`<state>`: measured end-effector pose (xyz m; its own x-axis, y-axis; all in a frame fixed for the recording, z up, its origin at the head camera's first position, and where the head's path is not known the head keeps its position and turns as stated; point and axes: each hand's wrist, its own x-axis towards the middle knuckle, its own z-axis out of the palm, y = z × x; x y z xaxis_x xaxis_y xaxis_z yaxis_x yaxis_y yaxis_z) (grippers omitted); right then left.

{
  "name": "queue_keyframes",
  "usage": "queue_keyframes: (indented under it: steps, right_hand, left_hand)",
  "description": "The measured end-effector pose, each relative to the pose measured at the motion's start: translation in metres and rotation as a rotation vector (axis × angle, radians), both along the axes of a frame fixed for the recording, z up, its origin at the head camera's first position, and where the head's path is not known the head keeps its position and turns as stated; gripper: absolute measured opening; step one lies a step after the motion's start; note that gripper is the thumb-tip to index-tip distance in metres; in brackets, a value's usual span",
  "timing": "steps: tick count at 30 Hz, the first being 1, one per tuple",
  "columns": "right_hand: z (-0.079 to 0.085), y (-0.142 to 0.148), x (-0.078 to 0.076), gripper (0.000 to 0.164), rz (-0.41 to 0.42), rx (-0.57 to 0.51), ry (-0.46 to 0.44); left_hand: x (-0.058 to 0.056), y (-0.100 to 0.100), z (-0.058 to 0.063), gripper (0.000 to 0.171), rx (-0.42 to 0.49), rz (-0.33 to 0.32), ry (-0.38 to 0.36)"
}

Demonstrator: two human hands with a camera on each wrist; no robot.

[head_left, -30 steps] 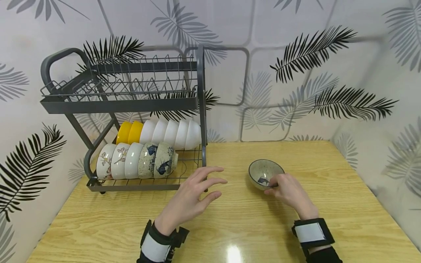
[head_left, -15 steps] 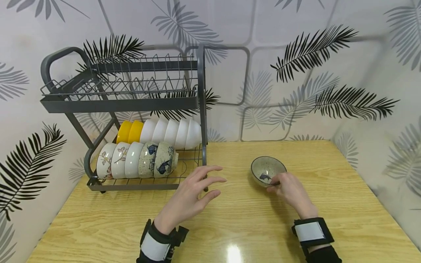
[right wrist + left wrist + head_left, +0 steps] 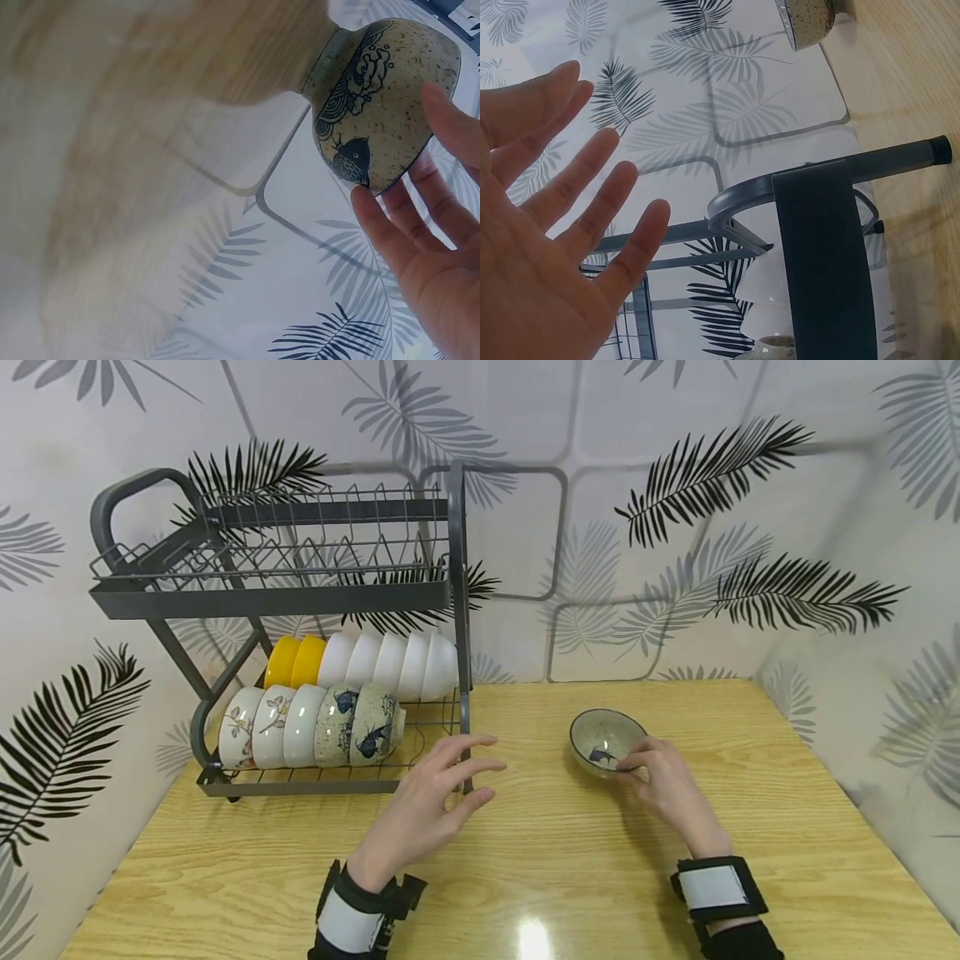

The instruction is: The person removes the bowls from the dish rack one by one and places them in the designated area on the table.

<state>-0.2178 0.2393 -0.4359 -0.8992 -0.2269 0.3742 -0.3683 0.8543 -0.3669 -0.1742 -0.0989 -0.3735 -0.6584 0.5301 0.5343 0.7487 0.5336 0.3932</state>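
A speckled grey-beige bowl [image 3: 604, 740] with a dark rim and a blue fish inside is on the right half of the table. My right hand [image 3: 667, 789] pinches its near right rim. The right wrist view shows the outside of the bowl [image 3: 390, 97], with a blue fish and waves, the thumb on its wall and fingers at the rim. My left hand [image 3: 427, 802] is held over the table in front of the rack's right end, fingers spread and holding nothing. In the left wrist view, that hand [image 3: 562, 217] has its palm showing beside the rack post.
A dark two-tier dish rack [image 3: 300, 789] stands at the left. Its lower tier bears tilted rows of bowls: yellow bowls [image 3: 295, 662] and white bowls [image 3: 390, 664] behind, patterned bowls [image 3: 333, 727] in front. A patterned wall rises behind the wooden table [image 3: 570, 877].
The bowl has shifted slightly away toward the wall, with my right hand still at its rim. My left hand has drifted a little to the left, its fingers still spread.
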Motion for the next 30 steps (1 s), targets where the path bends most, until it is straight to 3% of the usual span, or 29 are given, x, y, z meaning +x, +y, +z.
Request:
queue_keyframes:
  steps: [7, 22, 30]
  right_hand:
    - [0.001, -0.001, -0.001, 0.006, 0.033, 0.004, 0.039]
    - [0.002, -0.002, 0.000, 0.005, 0.028, -0.026, 0.011]
    - [0.001, -0.002, 0.000, 0.020, 0.049, -0.081, -0.062]
  left_hand:
    - [-0.003, -0.003, 0.000, 0.028, 0.059, 0.112, -0.006]
    - [-0.013, -0.019, -0.003, 0.026, 0.383, 0.522, -0.059]
    - [-0.019, -0.034, -0.006, 0.033, 0.510, 0.592, -0.066]
